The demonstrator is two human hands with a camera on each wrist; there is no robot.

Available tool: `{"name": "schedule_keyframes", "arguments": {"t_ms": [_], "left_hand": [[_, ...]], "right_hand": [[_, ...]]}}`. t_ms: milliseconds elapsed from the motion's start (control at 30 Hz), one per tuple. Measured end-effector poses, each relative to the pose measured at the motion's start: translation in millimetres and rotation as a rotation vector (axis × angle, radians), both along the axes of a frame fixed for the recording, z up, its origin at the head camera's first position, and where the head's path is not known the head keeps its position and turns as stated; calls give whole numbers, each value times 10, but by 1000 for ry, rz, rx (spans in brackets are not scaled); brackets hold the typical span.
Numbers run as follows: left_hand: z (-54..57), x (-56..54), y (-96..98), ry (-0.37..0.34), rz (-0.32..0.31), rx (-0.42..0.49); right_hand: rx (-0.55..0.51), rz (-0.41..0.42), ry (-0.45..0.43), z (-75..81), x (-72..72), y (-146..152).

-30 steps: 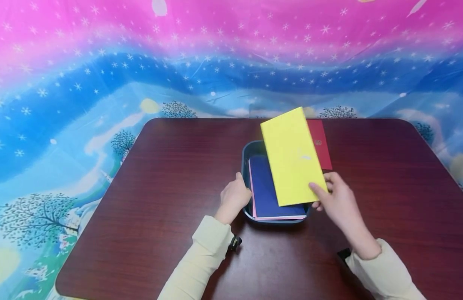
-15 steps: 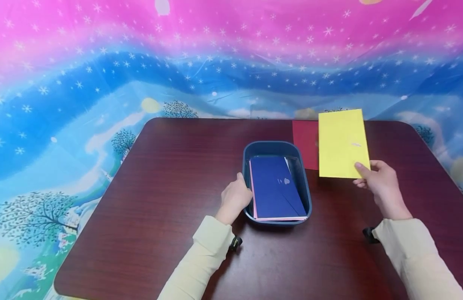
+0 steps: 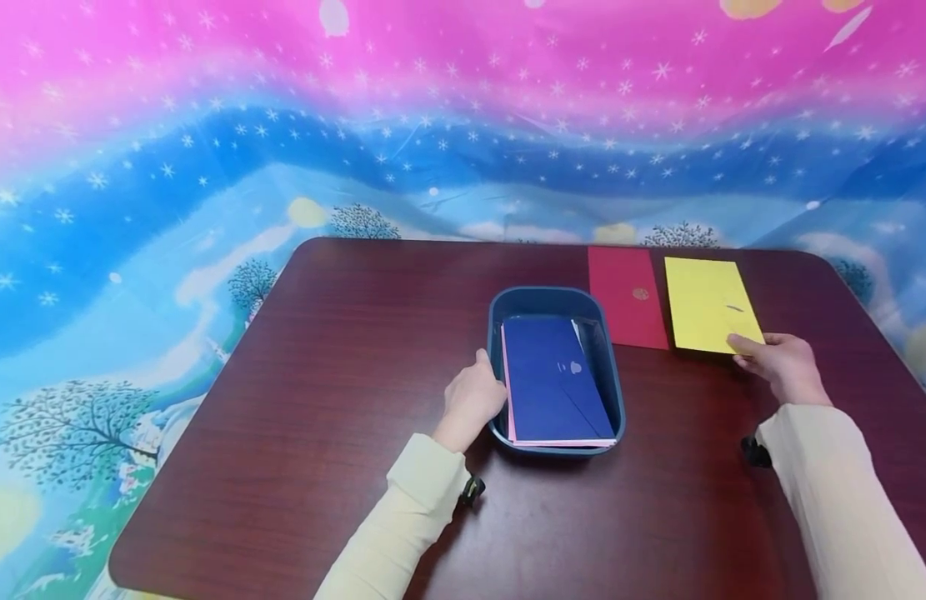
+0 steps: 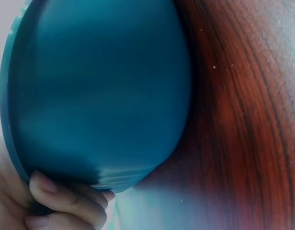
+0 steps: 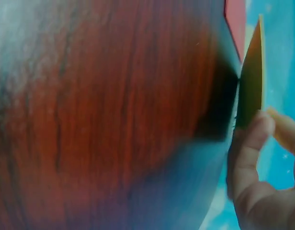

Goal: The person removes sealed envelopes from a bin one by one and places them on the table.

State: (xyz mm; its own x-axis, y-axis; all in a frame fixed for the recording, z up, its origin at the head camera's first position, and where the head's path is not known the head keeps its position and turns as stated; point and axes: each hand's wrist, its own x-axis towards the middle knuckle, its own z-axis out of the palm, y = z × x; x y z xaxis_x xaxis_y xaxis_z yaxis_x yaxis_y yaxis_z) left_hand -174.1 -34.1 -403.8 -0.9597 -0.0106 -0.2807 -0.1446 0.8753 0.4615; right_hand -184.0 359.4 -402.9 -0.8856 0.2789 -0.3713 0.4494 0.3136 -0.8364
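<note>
Left fingers (image 4: 68, 199) grip bin (image 4: 99, 91); right fingers (image 5: 255, 136) pinch yellow card (image 3: 704, 302), underside visible only from right wrist.

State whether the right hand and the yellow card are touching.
Touching. The head view shows the right hand gripping the yellow card, its thumb lying over the card's near right corner.

1. Yellow card (image 3: 710, 304): flat, rectangular, with a small grey mark. Your right hand (image 3: 787, 367) pinches its near right corner, the near edge raised off the tabletop (image 3: 342, 358).
2. Blue tray (image 3: 547, 302): rounded corners, standing on the tabletop. Your left hand (image 3: 473, 396) grips its left side; a navy card (image 3: 553, 387) lies inside.
</note>
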Motion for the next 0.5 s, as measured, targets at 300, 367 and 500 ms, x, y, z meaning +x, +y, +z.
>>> {"name": "schedule_keyframes", "arguments": {"t_ms": [300, 367, 500], "left_hand": [[6, 11, 15, -5, 10, -5], [6, 8, 17, -4, 9, -5], [2, 3, 21, 3, 10, -4]], "right_hand": [[408, -25, -41, -138, -74, -109], [418, -43, -37, -137, -76, -139], [433, -49, -31, -120, -76, -171]]}}
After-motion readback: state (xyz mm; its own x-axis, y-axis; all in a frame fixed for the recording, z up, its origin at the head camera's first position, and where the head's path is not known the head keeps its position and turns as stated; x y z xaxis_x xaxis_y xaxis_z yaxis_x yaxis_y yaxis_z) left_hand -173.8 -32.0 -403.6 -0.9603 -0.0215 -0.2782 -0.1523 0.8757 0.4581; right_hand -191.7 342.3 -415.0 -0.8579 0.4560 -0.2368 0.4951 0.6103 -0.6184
